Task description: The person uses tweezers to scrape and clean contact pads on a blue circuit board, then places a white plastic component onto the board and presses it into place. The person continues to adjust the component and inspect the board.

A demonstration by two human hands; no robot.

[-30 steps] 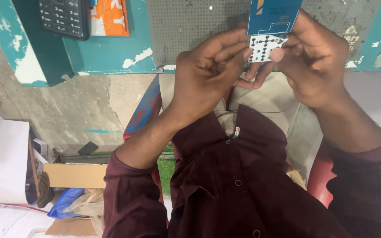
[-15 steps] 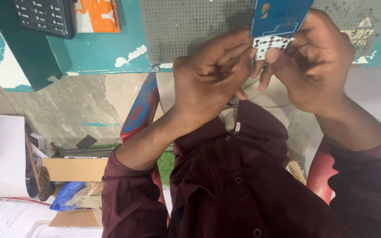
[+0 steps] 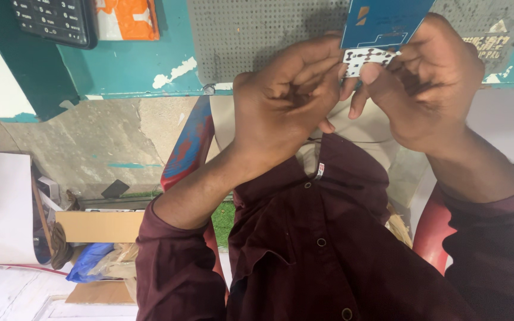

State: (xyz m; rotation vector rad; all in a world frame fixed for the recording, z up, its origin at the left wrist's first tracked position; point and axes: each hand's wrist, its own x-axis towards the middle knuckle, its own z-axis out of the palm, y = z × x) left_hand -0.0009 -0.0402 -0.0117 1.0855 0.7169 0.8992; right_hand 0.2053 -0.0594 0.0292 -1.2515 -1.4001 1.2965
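Both hands are up near the top of the shot, working on a blue card [image 3: 385,22] that has a small white strip with black dots [image 3: 365,58] along its lower edge. The left hand [image 3: 284,101] is curled in tight, fingers bunched together, with its fingertips pinching the left end of that white strip. The right hand [image 3: 426,89] is closed around the card's right side, thumb pressing at the strip's lower right corner, so the card is held between the two hands with not much of a gap between them. The card sits upright-ish in front of a grey perforated panel [image 3: 257,35] that's set into a teal painted surface [image 3: 138,65] with chipped paint. Up in the top left corner there's a black keypad [image 3: 55,21], and just beside it an orange and white packet [image 3: 126,18]. Below the hands you see the person's dark maroon shirt [image 3: 328,238] with buttons down the front, sleeves at both wrists. Off to the left on the floor there's a brown cardboard box [image 3: 99,226], a white sheet [image 3: 1,208] leaning next to it, and a blue plastic bag [image 3: 87,261] right under the box. Part of a red and blue chair [image 3: 188,148] shows behind the left forearm.
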